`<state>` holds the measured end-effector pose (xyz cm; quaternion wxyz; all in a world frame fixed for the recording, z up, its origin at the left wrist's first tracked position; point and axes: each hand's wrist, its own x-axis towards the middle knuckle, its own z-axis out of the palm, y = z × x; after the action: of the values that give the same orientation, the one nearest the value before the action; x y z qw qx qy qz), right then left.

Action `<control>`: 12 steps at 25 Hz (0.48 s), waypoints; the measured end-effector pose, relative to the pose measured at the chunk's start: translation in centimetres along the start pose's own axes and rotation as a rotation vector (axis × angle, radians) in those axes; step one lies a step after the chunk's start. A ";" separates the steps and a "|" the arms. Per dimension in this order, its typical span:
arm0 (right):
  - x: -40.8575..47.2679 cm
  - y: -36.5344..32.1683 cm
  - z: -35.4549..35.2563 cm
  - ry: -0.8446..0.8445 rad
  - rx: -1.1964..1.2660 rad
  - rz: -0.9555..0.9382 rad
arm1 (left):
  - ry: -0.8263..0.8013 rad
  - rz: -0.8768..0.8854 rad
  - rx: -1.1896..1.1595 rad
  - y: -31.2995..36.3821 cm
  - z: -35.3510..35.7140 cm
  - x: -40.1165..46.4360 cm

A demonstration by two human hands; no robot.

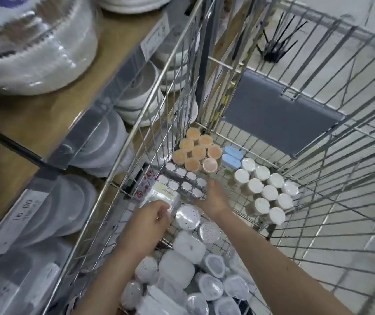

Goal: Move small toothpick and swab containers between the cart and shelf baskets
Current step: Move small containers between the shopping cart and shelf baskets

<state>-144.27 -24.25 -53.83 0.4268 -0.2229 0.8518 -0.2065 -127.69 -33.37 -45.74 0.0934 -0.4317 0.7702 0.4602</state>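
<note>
Wire, silver and gridded, forms the cart (331, 142), the biggest thing in view, and everything else is placed against it. Outside its left wall runs a wooden shelf unit (52, 103) with clear plastic price rails and wrapped stacks of white paper plates (34, 48) on its levels. On the cart's far wall hangs a grey plastic panel (279, 114).

Heaped at the cart's near end lies a pile of round white containers in clear wrap (188, 269), some with dotted lids. Toward the cart's right side stands a cluster of white-lidded containers (268, 192), upright and touching one another. In the cart's far left corner stands a group of orange-lidded containers (195, 151), also upright and packed close. Between those two groups sit two pale blue oval-lidded containers (233, 155). Just inside the cart's left wall, in front of the orange group, lie flat packs of small white-capped boxes (188, 183) and a clear wrapped pack with floral print (157, 194).

The left hand (150, 221) reaches into the cart near its left wall, fingers curled at the edge of the clear wrapped pack; the blur does not let me tell whether it actually grips it. The right hand (213, 198) is stretched toward the middle of the cart, fingers extended and loosely spread over the white-capped boxes, holding nothing visible.
</note>
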 end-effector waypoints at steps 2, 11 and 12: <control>1.2 -0.2 0.7 0.019 -0.016 -0.009 | 0.007 0.011 0.002 -0.3 0.0 0.8; 2.8 0.8 1.9 0.033 -0.118 -0.055 | 0.025 -0.016 0.080 -0.7 0.3 1.3; 2.9 0.9 2.1 0.043 -0.118 -0.061 | 0.024 -0.014 0.081 -0.6 0.3 1.2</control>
<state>-144.30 -25.46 -57.31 0.3879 -0.2690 0.8643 -0.1738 -128.06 -33.96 -47.00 0.1047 -0.4386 0.7862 0.4226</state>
